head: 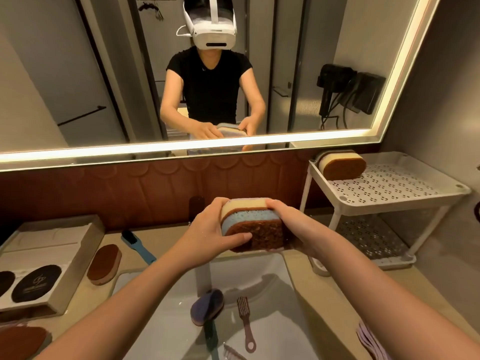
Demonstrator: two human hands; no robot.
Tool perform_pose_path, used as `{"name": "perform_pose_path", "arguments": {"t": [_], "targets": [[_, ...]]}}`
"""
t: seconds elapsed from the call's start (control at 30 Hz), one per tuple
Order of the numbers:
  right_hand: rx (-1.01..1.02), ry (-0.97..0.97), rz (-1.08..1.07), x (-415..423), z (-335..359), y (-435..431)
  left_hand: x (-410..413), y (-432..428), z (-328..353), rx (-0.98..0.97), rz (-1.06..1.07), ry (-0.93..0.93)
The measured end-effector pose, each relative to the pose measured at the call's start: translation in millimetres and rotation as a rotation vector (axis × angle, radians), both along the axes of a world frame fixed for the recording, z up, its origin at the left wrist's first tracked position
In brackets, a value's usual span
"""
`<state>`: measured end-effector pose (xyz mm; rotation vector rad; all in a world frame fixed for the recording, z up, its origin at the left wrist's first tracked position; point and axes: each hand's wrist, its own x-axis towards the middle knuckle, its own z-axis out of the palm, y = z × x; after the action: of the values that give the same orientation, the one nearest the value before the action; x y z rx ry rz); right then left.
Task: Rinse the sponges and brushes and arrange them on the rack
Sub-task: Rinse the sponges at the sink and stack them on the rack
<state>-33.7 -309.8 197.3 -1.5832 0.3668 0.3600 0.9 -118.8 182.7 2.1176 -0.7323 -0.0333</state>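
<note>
A bathroom: a lit-edged wall mirror point(78, 74) hangs over a vanity counter point(337, 279) with a white basin point(272, 320), and a wall-mounted hair dryer point(331, 87) shows in the reflection.

At the frame's centre, the stacked sponges point(250, 224) show soft, porous foam in cream and blue over coarse, matt brown scouring pads. The rack point(389, 188) at right looks like smooth, perforated white plastic. The sink point(272, 307) at lower centre is glossy and wet, and the mirror point(104, 74) above gleams.
</note>
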Motion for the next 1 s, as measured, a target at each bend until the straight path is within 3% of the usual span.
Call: {"name": "perform_pose_path", "arguments": {"t": [0.13, 0.27, 0.6, 0.8, 1.0], "targets": [[0.047, -0.091, 0.044, 2.2, 17.0, -24.8, 10.9, -14.4, 15.8, -0.061, 0.052, -0.019], [-0.086, -0.199, -0.002, 10.3, 30.8, -51.5, 26.1, -49.4, 34.0, -0.041, -0.006, -0.07], [-0.17, -0.314, -0.434, 32.5, 49.3, -153.1, 53.6, -190.7, 55.9, 0.069, -0.081, -0.166], [-0.197, -0.305, -0.591, 37.9, 31.1, -199.8, 64.7, -255.6, 32.4, 0.201, -0.047, -0.151], [-0.312, -0.273, -0.611, 49.2, 12.9, -219.3, 68.3, -280.8, 8.3, 0.265, -0.032, -0.14]]}}
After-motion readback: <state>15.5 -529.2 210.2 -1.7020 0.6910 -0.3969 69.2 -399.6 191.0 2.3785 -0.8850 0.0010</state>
